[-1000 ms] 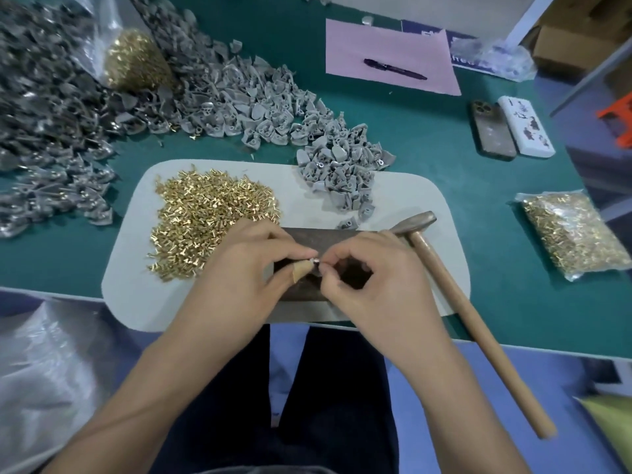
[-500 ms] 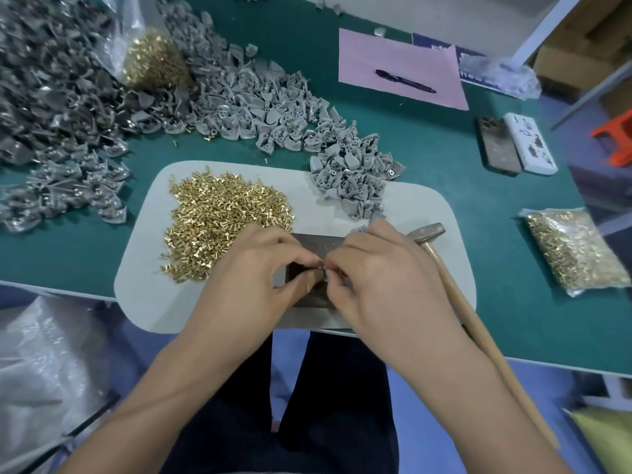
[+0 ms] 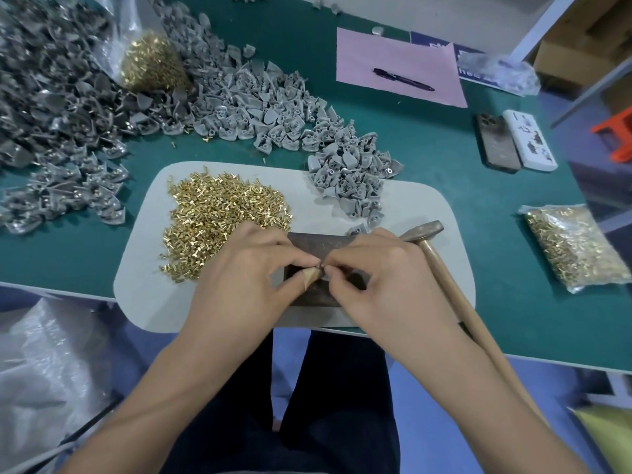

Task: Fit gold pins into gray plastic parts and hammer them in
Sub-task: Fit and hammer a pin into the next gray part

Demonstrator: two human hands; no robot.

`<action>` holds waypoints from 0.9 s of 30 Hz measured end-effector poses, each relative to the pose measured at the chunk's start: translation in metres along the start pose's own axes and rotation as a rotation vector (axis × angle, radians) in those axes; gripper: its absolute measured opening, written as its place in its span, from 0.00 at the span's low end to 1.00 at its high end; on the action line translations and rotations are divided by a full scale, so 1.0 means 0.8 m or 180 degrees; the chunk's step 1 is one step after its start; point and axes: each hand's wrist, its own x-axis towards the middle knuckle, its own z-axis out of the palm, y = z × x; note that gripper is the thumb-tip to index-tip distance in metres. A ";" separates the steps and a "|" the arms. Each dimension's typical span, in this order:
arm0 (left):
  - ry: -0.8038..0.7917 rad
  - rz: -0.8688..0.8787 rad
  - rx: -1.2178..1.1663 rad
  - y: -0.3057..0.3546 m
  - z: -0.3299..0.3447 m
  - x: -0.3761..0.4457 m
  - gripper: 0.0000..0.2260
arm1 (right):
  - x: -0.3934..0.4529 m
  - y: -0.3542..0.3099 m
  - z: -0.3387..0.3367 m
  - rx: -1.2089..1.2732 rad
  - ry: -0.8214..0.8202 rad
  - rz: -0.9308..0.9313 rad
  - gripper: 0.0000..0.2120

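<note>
My left hand (image 3: 249,278) and my right hand (image 3: 379,278) meet fingertip to fingertip over a dark metal block (image 3: 314,248) on the pale mat (image 3: 143,278). Between the fingertips sits a small gray plastic part (image 3: 321,266), mostly hidden; my left thumb wears a tan tape wrap. Whether a pin is in the pinch cannot be told. A heap of gold pins (image 3: 219,217) lies on the mat left of the block. Loose gray parts (image 3: 352,186) spill onto the mat's far edge. A hammer (image 3: 441,265) lies to the right of my right hand, its head by the block.
Large gray part piles (image 3: 61,107) cover the far left of the green table, with an open bag of pins (image 3: 150,59) among them. A sealed pin bag (image 3: 578,248) lies at right, two phones (image 3: 513,142) beyond it, a pink sheet with a pen (image 3: 403,78) at back.
Both hands stay joined over the block, fingers shifting slightly on the small part. The view has shifted a little; the hammer lies untouched.
</note>
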 end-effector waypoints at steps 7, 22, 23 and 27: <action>-0.0002 -0.0042 -0.0005 0.001 0.001 -0.001 0.04 | -0.011 -0.005 0.003 0.0092 0.0188 0.0100 0.06; 0.0049 -0.0006 0.0047 -0.001 0.004 -0.001 0.05 | 0.001 -0.007 0.002 -0.0171 -0.0106 0.0061 0.06; 0.0043 -0.0007 0.0045 -0.001 0.004 -0.001 0.05 | 0.001 -0.006 0.003 -0.0139 -0.0095 0.0108 0.06; 0.0033 0.0011 0.0101 0.001 0.006 0.000 0.04 | -0.005 0.003 -0.003 0.0168 -0.0007 0.0203 0.04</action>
